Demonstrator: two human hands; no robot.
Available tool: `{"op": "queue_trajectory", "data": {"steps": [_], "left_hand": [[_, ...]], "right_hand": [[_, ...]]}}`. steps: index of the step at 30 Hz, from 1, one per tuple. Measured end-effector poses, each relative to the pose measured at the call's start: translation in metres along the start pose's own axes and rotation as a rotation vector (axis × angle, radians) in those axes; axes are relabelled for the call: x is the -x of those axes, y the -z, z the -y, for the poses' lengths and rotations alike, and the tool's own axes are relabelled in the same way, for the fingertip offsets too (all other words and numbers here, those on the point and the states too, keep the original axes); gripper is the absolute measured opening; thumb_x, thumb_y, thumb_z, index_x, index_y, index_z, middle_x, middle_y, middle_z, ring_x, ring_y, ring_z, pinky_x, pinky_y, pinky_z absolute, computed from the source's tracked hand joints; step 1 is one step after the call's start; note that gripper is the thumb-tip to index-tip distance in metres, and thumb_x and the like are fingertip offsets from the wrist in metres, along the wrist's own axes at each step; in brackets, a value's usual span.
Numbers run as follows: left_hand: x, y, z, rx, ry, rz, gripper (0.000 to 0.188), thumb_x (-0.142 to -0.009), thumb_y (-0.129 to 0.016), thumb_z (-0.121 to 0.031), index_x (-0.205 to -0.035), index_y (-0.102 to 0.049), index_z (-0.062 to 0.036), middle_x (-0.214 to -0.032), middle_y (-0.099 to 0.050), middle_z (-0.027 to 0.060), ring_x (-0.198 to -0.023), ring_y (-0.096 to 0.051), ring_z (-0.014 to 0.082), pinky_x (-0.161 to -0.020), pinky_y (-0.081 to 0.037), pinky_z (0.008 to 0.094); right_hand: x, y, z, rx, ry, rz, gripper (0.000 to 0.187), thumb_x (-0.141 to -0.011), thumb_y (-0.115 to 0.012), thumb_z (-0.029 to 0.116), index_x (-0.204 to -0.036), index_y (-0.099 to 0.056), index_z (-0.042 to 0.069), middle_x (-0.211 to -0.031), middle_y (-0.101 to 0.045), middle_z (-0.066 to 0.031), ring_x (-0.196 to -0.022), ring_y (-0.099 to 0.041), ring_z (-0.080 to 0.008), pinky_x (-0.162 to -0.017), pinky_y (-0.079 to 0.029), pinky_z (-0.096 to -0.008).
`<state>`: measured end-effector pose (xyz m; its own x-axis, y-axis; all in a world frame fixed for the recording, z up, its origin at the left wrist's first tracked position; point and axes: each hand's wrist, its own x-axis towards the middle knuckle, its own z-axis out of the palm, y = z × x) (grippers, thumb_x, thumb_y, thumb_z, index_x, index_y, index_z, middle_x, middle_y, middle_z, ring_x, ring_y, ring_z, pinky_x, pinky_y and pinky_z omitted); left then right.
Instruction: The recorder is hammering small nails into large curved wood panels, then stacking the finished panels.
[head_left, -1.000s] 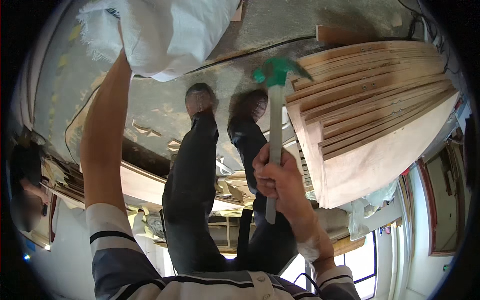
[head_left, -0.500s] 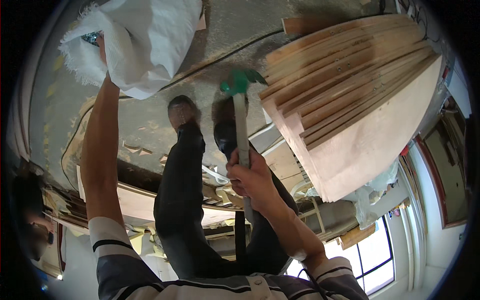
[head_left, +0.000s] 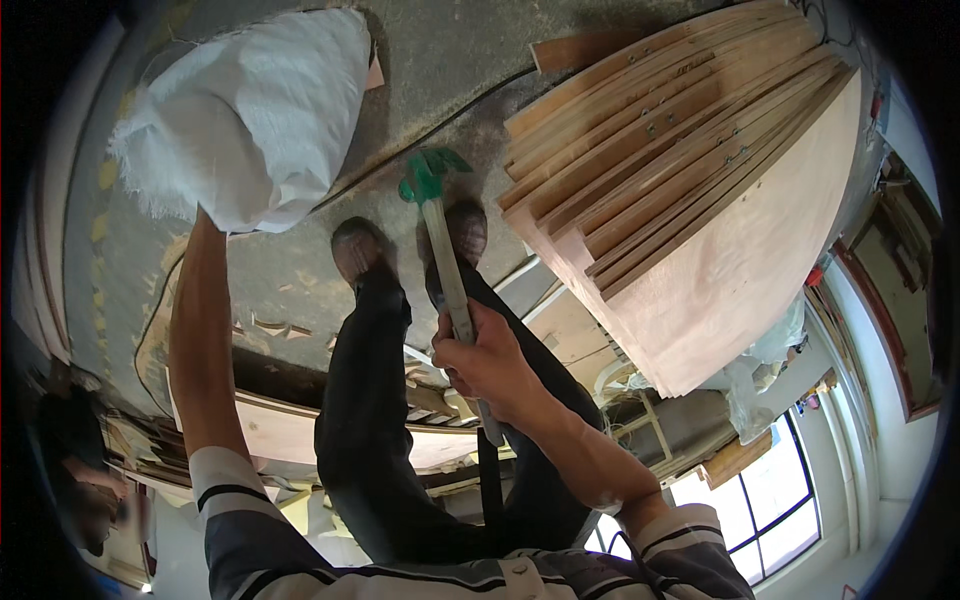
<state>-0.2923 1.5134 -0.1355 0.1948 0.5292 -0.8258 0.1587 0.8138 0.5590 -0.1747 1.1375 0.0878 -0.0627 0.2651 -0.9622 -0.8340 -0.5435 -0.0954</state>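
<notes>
My right hand [head_left: 488, 362] is wrapped round the pale handle of a claw hammer [head_left: 445, 245], low on the grip. The hammer's green head points away from me, above the floor near my shoes. At the far left a crumpled white woven sack [head_left: 265, 120] with a frayed mouth lies on the floor. My left forearm [head_left: 200, 330] reaches up to it, and the left hand is inside, covered by the cloth, so its fingers are hidden. What the sack holds cannot be seen.
A fanned stack of wooden boards [head_left: 680, 150], some bearing small metal fittings, stands at the right. A dark cable [head_left: 445, 122] crosses the concrete floor. Wood scraps [head_left: 280, 328] lie behind my feet. Another person [head_left: 85, 460] is at the lower left edge.
My left hand has gone deeper into the sack, and the sack's cloth now covers the green glittering contents seen before. The hammer has shifted left and tilted leftward in my right hand.
</notes>
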Motion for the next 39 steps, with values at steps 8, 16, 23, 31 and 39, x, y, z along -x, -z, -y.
{"op": "queue_trajectory", "data": {"steps": [8,16,23,31,39], "left_hand": [[-0.01,0.035,0.038,0.179,0.093,0.037,0.022,-0.092,-0.052,-0.026,-0.101,-0.062,-0.0077,-0.084,-0.064,0.0124,-0.07,-0.064,0.0203,-0.055,-0.05,0.0335],[0.111,0.037,-0.022,0.951,0.208,0.754,0.027,-0.101,-0.035,-0.024,-0.078,-0.039,-0.0098,-0.063,-0.037,0.0004,-0.041,-0.034,0.0068,-0.034,-0.024,0.0225],[0.332,-0.093,-0.077,1.314,0.342,1.067,0.026,-0.102,-0.033,-0.027,-0.083,-0.037,-0.0097,-0.061,-0.041,0.0024,-0.036,-0.037,0.0066,-0.03,-0.025,0.0202],[0.524,-0.207,-0.17,0.9,0.437,1.305,0.027,-0.103,-0.03,-0.028,-0.084,-0.035,-0.0089,-0.063,-0.043,0.0049,-0.035,-0.036,0.0085,-0.029,-0.028,0.02],[0.662,-0.29,-0.179,0.138,0.327,1.325,0.025,-0.103,-0.034,-0.026,-0.091,-0.042,-0.0049,-0.07,-0.042,0.0065,-0.049,-0.042,0.0154,-0.042,-0.035,0.0276]], "right_hand": [[-0.005,0.019,-0.003,0.07,0.024,-0.105,0.018,-0.074,-0.057,-0.001,-0.084,-0.046,0.007,-0.061,-0.043,0.0007,-0.043,-0.038,-0.0053,-0.039,-0.028,-0.0224],[-0.001,0.008,-0.017,-0.032,-0.01,-0.073,0.015,-0.075,-0.058,0.003,-0.082,-0.046,0.007,-0.057,-0.04,0.0017,-0.041,-0.034,-0.0057,-0.037,-0.025,-0.0236],[0.04,0.005,-0.051,0.045,0.19,-0.161,0.013,-0.079,-0.061,0.011,-0.082,-0.05,0.007,-0.057,-0.04,0.0025,-0.042,-0.035,-0.0061,-0.037,-0.026,-0.0244],[0.225,0.037,-0.055,0.024,0.355,-0.329,0.026,-0.073,-0.063,0.016,-0.093,-0.061,0.0,-0.057,-0.051,-0.0032,-0.045,-0.048,-0.012,-0.038,-0.036,-0.031],[0.394,0.072,-0.167,-0.2,0.68,-0.644,0.022,-0.075,-0.062,0.019,-0.087,-0.06,0.001,-0.059,-0.05,-0.0007,-0.046,-0.045,-0.0103,-0.04,-0.034,-0.0282]]}}
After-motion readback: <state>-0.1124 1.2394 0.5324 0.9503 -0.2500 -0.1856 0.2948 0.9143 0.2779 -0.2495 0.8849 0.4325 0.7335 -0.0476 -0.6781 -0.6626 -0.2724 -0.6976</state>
